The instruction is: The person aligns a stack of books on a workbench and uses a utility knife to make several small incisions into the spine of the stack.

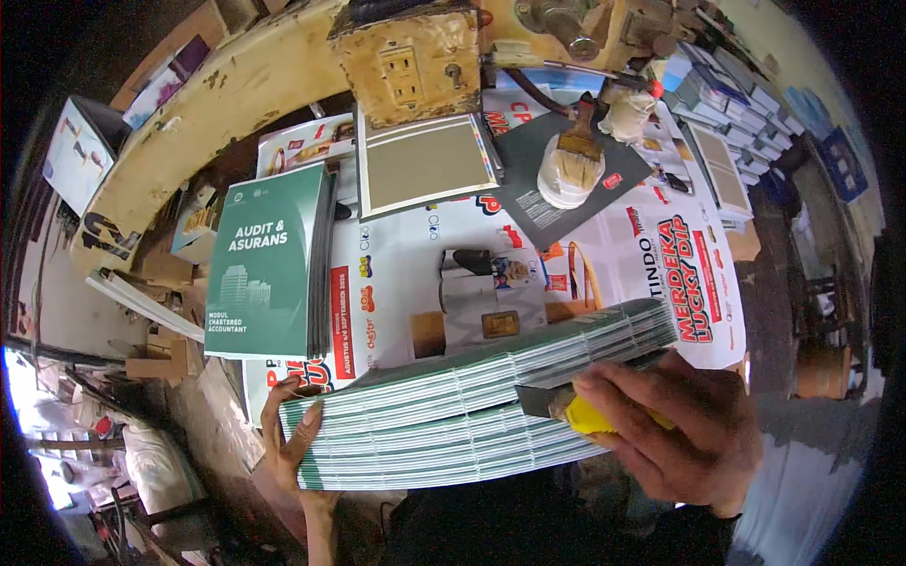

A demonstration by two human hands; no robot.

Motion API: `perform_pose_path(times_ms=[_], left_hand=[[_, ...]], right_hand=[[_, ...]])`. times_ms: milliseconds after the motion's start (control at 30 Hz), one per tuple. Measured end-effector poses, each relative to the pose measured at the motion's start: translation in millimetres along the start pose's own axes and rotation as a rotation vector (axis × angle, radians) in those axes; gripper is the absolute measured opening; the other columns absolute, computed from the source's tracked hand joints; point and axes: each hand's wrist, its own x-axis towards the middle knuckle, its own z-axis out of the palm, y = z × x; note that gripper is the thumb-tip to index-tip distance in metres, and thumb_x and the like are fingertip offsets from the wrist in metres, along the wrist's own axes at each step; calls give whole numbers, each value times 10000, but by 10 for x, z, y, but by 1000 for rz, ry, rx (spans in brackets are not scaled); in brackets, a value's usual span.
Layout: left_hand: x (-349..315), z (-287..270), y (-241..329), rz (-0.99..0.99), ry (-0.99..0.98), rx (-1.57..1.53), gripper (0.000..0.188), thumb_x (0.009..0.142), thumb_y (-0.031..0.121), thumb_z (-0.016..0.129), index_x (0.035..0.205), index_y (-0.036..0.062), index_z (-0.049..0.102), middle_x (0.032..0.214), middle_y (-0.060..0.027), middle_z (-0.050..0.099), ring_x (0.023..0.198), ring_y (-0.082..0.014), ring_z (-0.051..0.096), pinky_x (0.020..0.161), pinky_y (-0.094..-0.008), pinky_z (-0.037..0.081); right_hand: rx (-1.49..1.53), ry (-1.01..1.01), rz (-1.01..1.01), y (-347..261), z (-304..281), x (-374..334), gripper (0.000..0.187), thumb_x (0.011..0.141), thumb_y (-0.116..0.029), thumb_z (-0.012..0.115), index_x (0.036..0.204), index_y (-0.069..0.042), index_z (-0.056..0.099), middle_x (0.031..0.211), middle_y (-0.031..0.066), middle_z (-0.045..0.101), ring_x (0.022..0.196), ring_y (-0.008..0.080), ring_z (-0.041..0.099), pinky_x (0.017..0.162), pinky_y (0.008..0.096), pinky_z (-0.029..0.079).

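Observation:
A thick stack of green-covered books (425, 429) stands at the table's near edge, with its white, ridged spines facing me. My left hand (291, 439) is closed around the stack's left end, the thumb lying on the spines. In my right hand (684, 424) is a yellow utility knife (593, 415), gripped near the right part of the stack. Its dark blade points left and lies at a gap between the spines. Farther back on the left is a second pile of green books (260, 274), lying cover up.
Printed poster sheets (406, 283) cover the table. Behind stand a pile of grey-brown sheets (425, 170) against a worn metal block (406, 71), and a brush (580, 141) on a white tub (566, 184) over a dark cover. Bundles of small books (731, 94) are stacked at far right.

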Motion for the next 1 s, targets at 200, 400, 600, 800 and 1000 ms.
perform_pose_path(times_ms=[200,400,600,800,1000], left_hand=[[-67,-20,-61,-332,-5,-152,262,825,-38,702,1067,61,707,1253,-209,581,1044,-334,644,832,-407,586],[-14,9,-4,-345,16,-34,251,819,-57,706,1036,69,706,1222,-205,599,1002,-326,660,794,-387,599],[78,-3,68,-74,-20,22,277,810,-40,720,1051,95,710,1209,-202,608,1003,-313,663,787,-379,598],[32,-1,27,-255,0,-54,291,803,-42,723,1058,96,709,1205,-199,609,980,-316,669,784,-386,597],[51,28,46,-185,2,-32,275,813,-51,716,1055,80,711,1206,-203,602,965,-322,670,786,-390,597]], right_hand=[[-154,-105,-132,-10,15,74,407,822,-190,644,1210,-75,692,1222,56,648,993,174,624,861,319,515],[-76,-67,-160,29,56,135,525,710,-137,774,1203,2,655,1110,127,677,733,217,626,611,331,532],[-43,-92,-142,25,35,155,514,716,-131,759,1201,5,656,1127,132,669,775,223,633,628,331,544],[-68,-93,-137,17,44,147,504,730,-137,747,1205,8,660,1128,138,668,764,222,626,630,331,541],[-58,-79,-98,-24,79,107,495,750,-112,729,1222,12,650,1147,139,660,745,217,620,616,327,532]])
